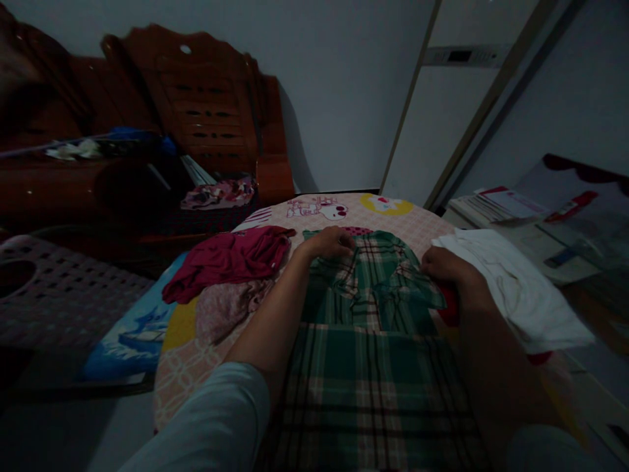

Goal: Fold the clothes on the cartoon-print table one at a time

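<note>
Green plaid garment (373,387) lies between and below the curled fingers of the left hand (330,243) and right hand (448,266), whether pinching unclear; even outward tension should smooth its creases.

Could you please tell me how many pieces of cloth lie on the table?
4 can be told apart: plaid cloth in the middle, dark pink cloth and pale pink cloth at left, white cloth at right. The dotted patch may be another; more may be hidden underneath.
</note>
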Demonstrator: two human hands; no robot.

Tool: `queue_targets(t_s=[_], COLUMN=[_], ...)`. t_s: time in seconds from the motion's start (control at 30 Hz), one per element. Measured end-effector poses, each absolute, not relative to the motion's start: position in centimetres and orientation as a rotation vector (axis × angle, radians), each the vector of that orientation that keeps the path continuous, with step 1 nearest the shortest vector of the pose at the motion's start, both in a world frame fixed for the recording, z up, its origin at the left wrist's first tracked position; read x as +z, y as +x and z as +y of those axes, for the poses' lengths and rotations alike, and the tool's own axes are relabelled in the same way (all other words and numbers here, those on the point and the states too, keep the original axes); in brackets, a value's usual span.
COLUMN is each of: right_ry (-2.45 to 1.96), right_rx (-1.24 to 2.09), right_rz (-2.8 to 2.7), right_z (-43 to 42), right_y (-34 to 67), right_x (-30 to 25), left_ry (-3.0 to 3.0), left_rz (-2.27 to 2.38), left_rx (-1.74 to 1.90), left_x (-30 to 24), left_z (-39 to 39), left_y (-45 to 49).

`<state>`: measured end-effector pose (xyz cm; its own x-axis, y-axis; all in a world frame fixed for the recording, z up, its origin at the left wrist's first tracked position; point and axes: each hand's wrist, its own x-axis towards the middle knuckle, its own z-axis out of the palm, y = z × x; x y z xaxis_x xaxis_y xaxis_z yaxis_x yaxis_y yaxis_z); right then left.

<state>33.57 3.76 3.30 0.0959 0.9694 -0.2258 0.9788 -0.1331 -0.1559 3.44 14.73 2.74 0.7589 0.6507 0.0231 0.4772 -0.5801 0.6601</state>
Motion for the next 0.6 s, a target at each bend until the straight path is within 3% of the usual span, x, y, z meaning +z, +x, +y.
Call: queue_targets(t_s=[0.13, 0.37, 0.6], right_ry=[2.558, 2.766, 3.079], right_rx=[-0.899, -2.098, -2.207], right_rz=[2.118, 1.917, 1.750], right_z=[3.6, 4.1, 5.1], right_y=[33.5, 30.5, 28.6], right_x=[3.9, 2.5, 1.6], left_ry=[2.123, 1.914, 2.305], left_rz=[0.630, 0.352, 0.251], left_rx=[0.406, 0.439, 0.377], left_x=[3.7, 1.7, 0.9], left_z=[13.8, 10.5, 9.1], left_y=[4.1, 9.5, 10.8])
